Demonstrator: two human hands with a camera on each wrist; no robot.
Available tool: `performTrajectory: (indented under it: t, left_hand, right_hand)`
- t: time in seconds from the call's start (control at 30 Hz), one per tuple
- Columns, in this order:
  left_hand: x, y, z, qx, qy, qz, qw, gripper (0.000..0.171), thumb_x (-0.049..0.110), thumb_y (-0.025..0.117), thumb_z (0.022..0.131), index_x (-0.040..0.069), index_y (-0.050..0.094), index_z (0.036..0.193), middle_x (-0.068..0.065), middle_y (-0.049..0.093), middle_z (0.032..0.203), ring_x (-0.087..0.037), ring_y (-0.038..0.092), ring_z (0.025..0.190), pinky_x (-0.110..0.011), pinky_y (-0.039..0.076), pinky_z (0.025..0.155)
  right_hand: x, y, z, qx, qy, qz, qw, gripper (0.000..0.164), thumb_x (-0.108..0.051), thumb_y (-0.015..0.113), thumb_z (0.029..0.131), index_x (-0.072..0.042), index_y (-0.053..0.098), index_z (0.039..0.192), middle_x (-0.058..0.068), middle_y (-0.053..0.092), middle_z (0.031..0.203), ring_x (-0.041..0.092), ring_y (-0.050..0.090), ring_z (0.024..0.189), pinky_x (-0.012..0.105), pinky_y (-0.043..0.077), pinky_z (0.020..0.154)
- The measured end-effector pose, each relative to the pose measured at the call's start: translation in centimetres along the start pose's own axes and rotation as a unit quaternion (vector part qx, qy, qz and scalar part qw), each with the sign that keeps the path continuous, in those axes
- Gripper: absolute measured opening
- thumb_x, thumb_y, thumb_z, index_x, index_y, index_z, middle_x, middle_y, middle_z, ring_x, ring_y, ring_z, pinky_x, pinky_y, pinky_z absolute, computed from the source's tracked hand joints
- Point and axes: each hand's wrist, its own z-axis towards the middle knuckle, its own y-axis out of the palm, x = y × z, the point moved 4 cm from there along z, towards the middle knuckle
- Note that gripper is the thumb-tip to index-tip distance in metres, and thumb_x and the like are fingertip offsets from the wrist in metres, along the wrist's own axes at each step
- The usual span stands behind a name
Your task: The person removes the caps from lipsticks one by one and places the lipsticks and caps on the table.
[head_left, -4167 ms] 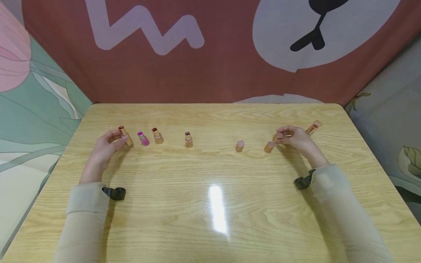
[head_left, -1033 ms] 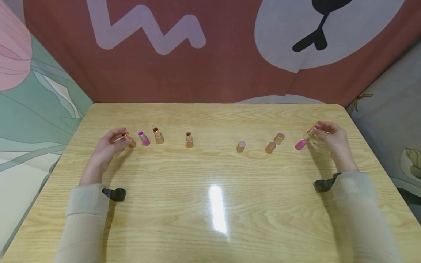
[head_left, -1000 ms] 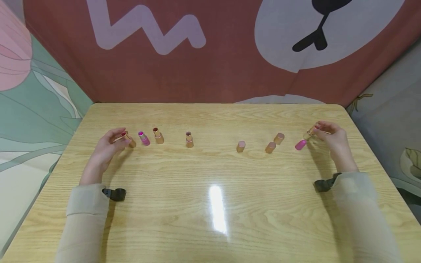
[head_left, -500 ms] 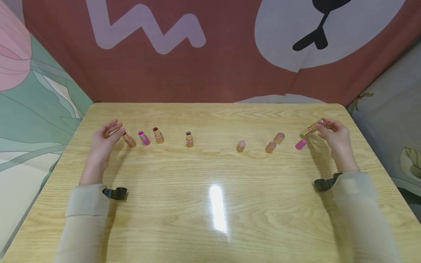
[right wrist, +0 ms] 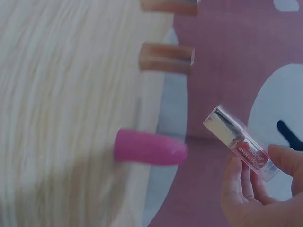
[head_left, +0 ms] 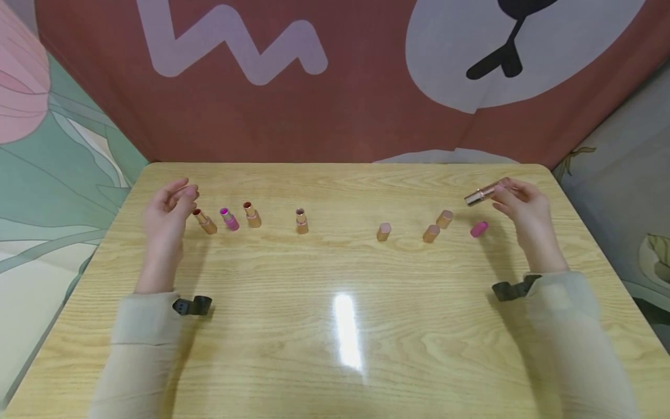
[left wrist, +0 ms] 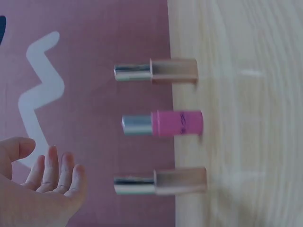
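Observation:
My right hand (head_left: 528, 218) pinches a clear lipstick tube (head_left: 480, 194) with a gold end and red inside, tilted above the table. In the right wrist view, white print shows on this lipstick tube (right wrist: 253, 153). A pink cap (head_left: 478, 229) stands below that hand. My left hand (head_left: 166, 224) is raised with relaxed fingers, holding nothing, beside the leftmost gold lipstick (head_left: 207, 224). To its right, uncapped and upright, come a pink lipstick (head_left: 230, 220), a gold lipstick (head_left: 253, 217) and a further gold lipstick (head_left: 301, 223).
Right of the table's middle stand three rose-gold caps: one cap (head_left: 384, 232) apart, a front cap (head_left: 431, 234) and a rear cap (head_left: 445, 219) close together. The wooden table (head_left: 272, 326) ends at a red patterned backdrop (head_left: 345, 116).
My left hand has let go of the leftmost lipstick and risen off it. My right hand, earlier at the rear rose-gold cap, has lifted the clear lipstick tube from the table and tilted it.

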Motion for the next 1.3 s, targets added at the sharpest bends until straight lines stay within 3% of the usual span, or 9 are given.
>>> performTrajectory:
  t: [0.2,0.4,0.53,0.7,0.77,1.0,1.17,1.3]
  left_hand:
    - [0.3,1.6,-0.9,-0.05,0.014,0.035,0.998,0.015,0.016,0.056,0.096,0.021,0.057,0.111,0.014,0.064,0.096,0.0,0.06,0.094,-0.008,0.047,0.081]
    - [0.2,3.3,-2.0,-0.113,0.031,0.09,0.9891,0.019,0.024,0.052,0.099,0.022,0.053,0.118,0.018,0.062,0.101,0.003,0.058,0.098,-0.009,0.046,0.086]
    - [-0.1,4.6,-2.6,-0.15,0.035,0.112,0.9817,0.027,0.024,0.049,0.1,0.014,0.052,0.125,0.018,0.06,0.102,0.002,0.058,0.099,-0.01,0.048,0.085]
    - [-0.8,6.1,-3.3,-0.193,0.016,0.153,0.969,0.043,0.031,0.048,0.1,0.007,0.045,0.136,0.021,0.059,0.104,0.002,0.059,0.1,-0.017,0.047,0.085]
    - [-1.0,6.8,-3.6,-0.208,0.012,0.156,0.9657,0.043,0.03,0.048,0.1,0.006,0.045,0.136,0.017,0.059,0.107,0.003,0.059,0.1,-0.016,0.047,0.089]
    - [-1.9,9.0,-4.5,-0.251,0.006,0.162,0.9543,0.041,0.024,0.047,0.101,0.0,0.046,0.135,-0.021,0.056,0.129,0.002,0.058,0.099,-0.018,0.049,0.093]
    - [-2.6,10.6,-5.4,-0.297,0.017,0.175,0.9386,0.038,0.019,0.047,0.101,-0.001,0.048,0.133,-0.024,0.057,0.128,-0.006,0.059,0.104,-0.023,0.049,0.094]
    - [-3.0,11.7,-6.0,-0.33,0.023,0.17,0.9283,0.035,0.015,0.046,0.101,-0.003,0.05,0.131,-0.027,0.057,0.126,-0.024,0.06,0.111,-0.034,0.05,0.098]
  right_hand:
    - [-0.4,1.7,-0.6,-0.04,-0.013,0.033,0.999,0.023,-0.007,0.065,0.088,-0.007,0.052,0.107,-0.006,0.067,0.087,0.002,0.068,0.079,0.013,0.055,0.072]
    - [-0.7,3.5,-1.2,-0.077,-0.02,0.054,0.995,0.015,-0.006,0.064,0.089,-0.007,0.057,0.102,-0.003,0.066,0.089,0.005,0.068,0.081,0.015,0.056,0.073]
    - [-0.8,4.7,-1.7,-0.092,-0.021,0.037,0.995,0.013,-0.008,0.063,0.091,-0.008,0.056,0.102,-0.004,0.066,0.089,0.004,0.067,0.082,0.015,0.055,0.074]
    - [-0.7,6.1,-2.3,-0.103,-0.005,0.0,0.995,0.019,-0.013,0.063,0.091,-0.008,0.053,0.107,-0.007,0.066,0.091,0.002,0.067,0.083,0.013,0.054,0.075]
    - [-0.7,6.7,-2.6,-0.109,0.003,-0.018,0.994,0.021,-0.015,0.063,0.092,-0.01,0.052,0.109,-0.008,0.065,0.093,0.0,0.066,0.084,0.012,0.054,0.076]
    - [-0.1,8.6,-3.4,-0.135,0.021,-0.066,0.988,0.024,-0.02,0.062,0.093,-0.014,0.051,0.112,-0.01,0.063,0.096,-0.002,0.066,0.086,0.011,0.052,0.079]
    - [0.3,10.0,-3.8,-0.152,0.014,-0.091,0.984,0.023,-0.02,0.062,0.093,-0.013,0.051,0.112,-0.011,0.065,0.094,-0.002,0.065,0.086,0.012,0.053,0.081]
    - [0.5,11.0,-4.1,-0.164,0.021,-0.114,0.98,0.024,-0.022,0.061,0.094,-0.013,0.05,0.114,-0.013,0.064,0.095,-0.003,0.065,0.087,0.012,0.053,0.081]
